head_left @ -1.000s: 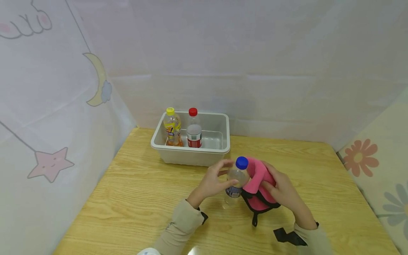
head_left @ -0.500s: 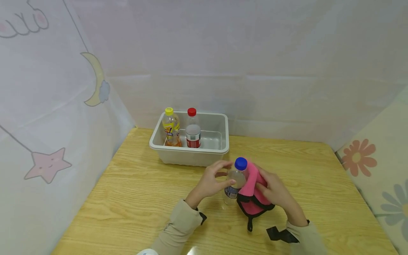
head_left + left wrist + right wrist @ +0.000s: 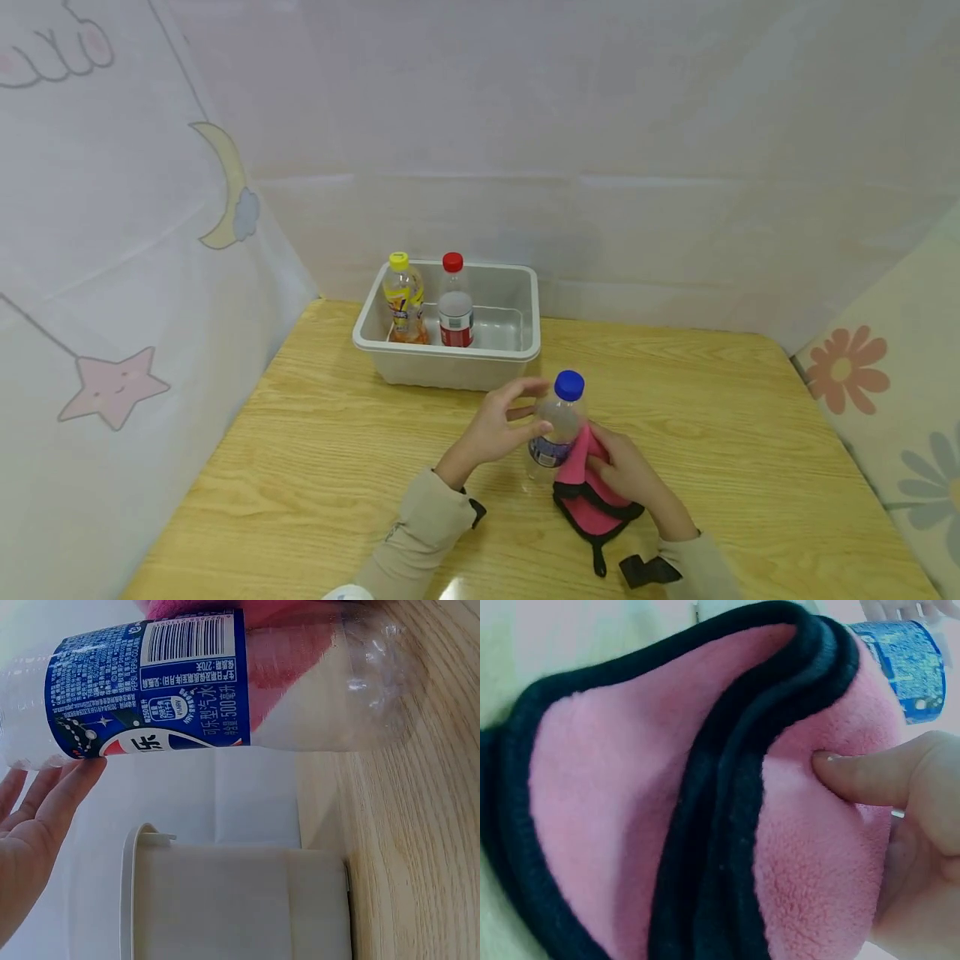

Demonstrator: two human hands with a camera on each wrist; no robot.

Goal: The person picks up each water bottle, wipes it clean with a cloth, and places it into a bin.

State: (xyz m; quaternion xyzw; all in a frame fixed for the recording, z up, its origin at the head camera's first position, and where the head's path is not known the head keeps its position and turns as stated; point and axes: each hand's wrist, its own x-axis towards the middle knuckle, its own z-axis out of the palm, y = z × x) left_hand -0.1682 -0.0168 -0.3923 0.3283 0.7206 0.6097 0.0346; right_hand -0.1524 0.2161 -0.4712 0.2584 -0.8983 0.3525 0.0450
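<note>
An upright clear plastic cola bottle [image 3: 553, 425] with a blue cap and dark blue label stands on the wooden table. My left hand [image 3: 501, 423] holds it by its upper part from the left, thumb in front and fingers behind. In the left wrist view the fingertips [image 3: 84, 774] meet the bottle [image 3: 146, 682] near the label's upper edge. My right hand [image 3: 632, 477] grips a folded pink cleaning cloth [image 3: 588, 512] with black edging and a hanging loop. The cloth lies against the bottle's right side, low down. Its thumb [image 3: 866, 774] presses into the fleece in the right wrist view.
Behind the hands is a pale plastic basin [image 3: 450, 367]. It holds a yellow-capped bottle [image 3: 405, 304] and a red-capped bottle [image 3: 455, 308], both upright. A white printed curtain [image 3: 480, 125] hangs behind the wooden tabletop [image 3: 300, 450].
My right hand has slid the cloth down along the bottle, from about shoulder height to its lower part. The left hand and bottle have stayed nearly in place.
</note>
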